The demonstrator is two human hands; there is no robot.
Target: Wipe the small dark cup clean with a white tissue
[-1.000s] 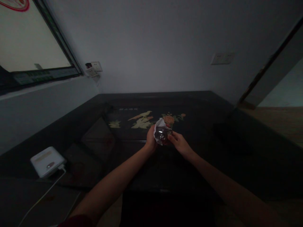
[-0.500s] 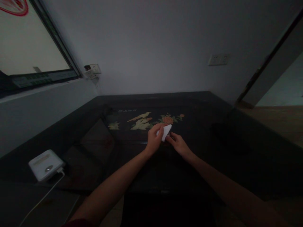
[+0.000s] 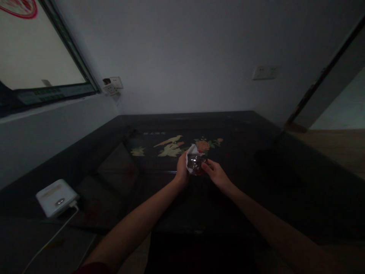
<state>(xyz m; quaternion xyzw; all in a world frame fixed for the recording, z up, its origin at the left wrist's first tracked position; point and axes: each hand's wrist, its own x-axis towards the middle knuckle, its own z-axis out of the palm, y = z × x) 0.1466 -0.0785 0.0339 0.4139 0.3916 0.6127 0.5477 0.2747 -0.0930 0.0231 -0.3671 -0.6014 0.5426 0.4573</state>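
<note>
My left hand is closed around a white tissue, which spreads behind and under a shiny, see-through object like a small glass cup. The dim light hides its exact shape. On its right side, my right hand grips the cup's edge between thumb and fingers. Both hands are held together over the dark tabletop, in front of its inlaid bird and flower picture.
A white box-shaped device with a cable sits on the table's left part. Sockets are on the wall behind, and a plug adapter hangs near the window. A dark flat shape lies to the right.
The white tissue, earlier folded over the cup, has opened toward the left, and the shiny cup now shows between my hands. My left fingers have shifted behind the tissue.
</note>
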